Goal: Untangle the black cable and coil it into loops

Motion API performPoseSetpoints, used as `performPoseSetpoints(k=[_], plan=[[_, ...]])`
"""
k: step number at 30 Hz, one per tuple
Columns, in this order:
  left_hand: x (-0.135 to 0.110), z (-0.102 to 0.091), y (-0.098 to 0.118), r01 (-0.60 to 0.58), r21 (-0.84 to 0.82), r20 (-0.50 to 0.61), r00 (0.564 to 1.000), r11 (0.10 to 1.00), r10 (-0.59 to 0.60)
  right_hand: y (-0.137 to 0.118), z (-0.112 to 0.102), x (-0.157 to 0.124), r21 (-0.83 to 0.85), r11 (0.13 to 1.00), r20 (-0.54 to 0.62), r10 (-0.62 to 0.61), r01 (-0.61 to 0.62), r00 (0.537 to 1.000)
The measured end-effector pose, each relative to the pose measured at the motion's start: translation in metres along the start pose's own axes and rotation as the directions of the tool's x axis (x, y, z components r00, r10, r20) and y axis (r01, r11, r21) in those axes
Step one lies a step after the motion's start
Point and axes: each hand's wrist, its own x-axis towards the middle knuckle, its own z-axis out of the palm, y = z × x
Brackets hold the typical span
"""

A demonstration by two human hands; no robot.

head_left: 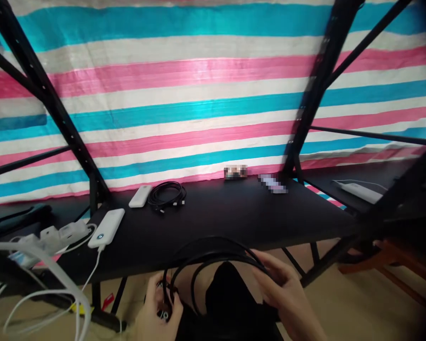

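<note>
Low in front of the black shelf, loops of black cable [216, 258] arch between my two hands. My left hand [161, 305] is closed around one end of the loops, its thumb and fingers pressing on the strands. A dark patch with white marks shows between those fingers; I cannot make out what it is. My right hand [282, 286] grips the other side of the loops, thumb on top. Another coil of black cable [167, 195], its plug ends showing, lies on the shelf beyond, beside a white power bank [140, 196].
A second white power bank [107, 228] with a white cable is at the shelf's left. White plugs in a power strip [53, 239] crowd the left edge. A blurred box [235, 172] and flat item [273, 183] sit at the back. Black posts [310, 90] flank the shelf before a striped sheet [184, 113].
</note>
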Motion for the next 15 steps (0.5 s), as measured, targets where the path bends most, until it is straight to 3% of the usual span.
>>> performPoseSetpoints(k=[4, 7, 10, 12, 15], plan=[[-0.001, -0.014, 0.003, -0.074, 0.09, 0.103, 0.993, 0.993, 0.065, -0.001, -0.002, 0.016, -0.014, 0.999, 0.029, -0.034, 0.034, 0.999], [-0.006, -0.015, 0.005, -0.096, 0.08, 0.13, 0.988, 0.992, 0.085, 0.002, -0.005, 0.026, -0.065, 0.993, 0.106, -0.09, 0.097, 0.99], [-0.009, -0.009, 0.014, -0.092, -0.045, 0.028, 0.995, 0.995, 0.093, 0.006, -0.015, 0.027, -0.068, 0.995, 0.221, -0.06, 0.076, 0.974], [-0.007, -0.003, 0.022, -0.079, -0.141, -0.031, 0.997, 0.987, 0.075, 0.008, -0.026, 0.023, -0.038, 0.999, 0.233, -0.004, 0.013, 0.972], [-0.001, 0.009, 0.035, 0.048, -0.285, 0.04, 0.998, 0.957, -0.038, 0.012, -0.044, 0.015, 0.082, 0.995, 0.197, 0.048, -0.065, 0.979]])
